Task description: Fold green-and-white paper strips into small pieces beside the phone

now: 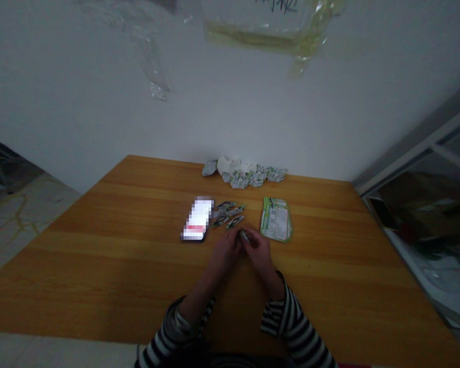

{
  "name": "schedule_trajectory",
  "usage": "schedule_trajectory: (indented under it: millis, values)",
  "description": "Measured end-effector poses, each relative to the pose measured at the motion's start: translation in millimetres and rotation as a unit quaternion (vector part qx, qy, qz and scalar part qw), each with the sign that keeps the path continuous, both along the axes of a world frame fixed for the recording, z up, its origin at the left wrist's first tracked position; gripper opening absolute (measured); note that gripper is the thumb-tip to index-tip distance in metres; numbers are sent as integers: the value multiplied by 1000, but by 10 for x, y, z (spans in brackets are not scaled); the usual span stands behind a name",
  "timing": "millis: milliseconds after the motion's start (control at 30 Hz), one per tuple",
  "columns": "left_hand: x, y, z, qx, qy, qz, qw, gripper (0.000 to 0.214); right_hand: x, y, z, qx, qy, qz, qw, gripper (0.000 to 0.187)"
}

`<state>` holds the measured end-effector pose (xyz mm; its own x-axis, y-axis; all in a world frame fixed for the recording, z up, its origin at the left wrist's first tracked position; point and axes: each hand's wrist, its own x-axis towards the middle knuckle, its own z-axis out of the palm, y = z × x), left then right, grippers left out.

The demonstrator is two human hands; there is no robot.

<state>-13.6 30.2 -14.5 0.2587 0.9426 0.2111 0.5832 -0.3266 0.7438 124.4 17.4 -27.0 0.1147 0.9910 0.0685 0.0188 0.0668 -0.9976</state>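
Observation:
My left hand (pixel 225 251) and my right hand (pixel 259 252) meet over the middle of the wooden table, fingers closed together. Between the fingertips is a small folded paper piece (pixel 245 236), mostly covered by the fingers. Just beyond the hands lie several narrow folded paper pieces (pixel 235 221), printed and pointed at the ends. To the right of my right hand, a stack of green-and-white printed sheets (pixel 276 220) lies flat, slightly fanned.
A phone (pixel 198 221) with a lit screen lies left of the folded pieces. Crumpled printed papers (pixel 239 179) and white tissue (pixel 229 164) sit along the table's (pixel 322 286) back edge, against the wall (pixel 184 122). A framed shelf (pixel 414 153) stands at the right.

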Motion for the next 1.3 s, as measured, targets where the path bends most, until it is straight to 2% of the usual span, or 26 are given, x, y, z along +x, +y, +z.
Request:
schedule_trajectory:
  millis: [133,267,367,433,533,600,667,867,967,1067,1233,1300]
  values:
    - [0,-12,14,12,-22,5,1000,30,-60,-11,28,-5,9,-30,999,28]
    - [24,-18,15,25,-79,-37,996,30,-21,10,32,-10,45,-62,997,22]
    - [33,-9,17,-18,-159,-56,986,33,31,22,32,-18,49,-77,996,21]
    - [22,14,16,-76,-217,-32,973,32,55,21,46,-19,30,-64,997,20]
    - [-23,68,8,-130,-261,42,956,32,67,5,86,4,-10,-3,1000,21]
    - [-56,97,5,-137,-269,72,951,33,60,-13,112,24,-36,37,998,25]
    - [-79,106,6,-133,-271,77,950,31,41,-30,123,35,-51,46,997,27]
    - [-61,87,14,-111,-273,88,952,24,4,-30,85,7,-24,-20,999,13]
    - [-44,85,25,-121,-252,63,958,22,30,-32,85,-6,-68,-19,998,8]
    - [-46,71,53,-97,-226,49,968,19,34,-46,108,5,-106,-1,994,9]
    - [-58,58,70,-95,-285,108,948,24,-36,-45,95,-14,-38,-15,999,18]
    - [-56,73,58,-109,-284,107,947,23,-37,-41,63,-20,-36,-29,999,22]
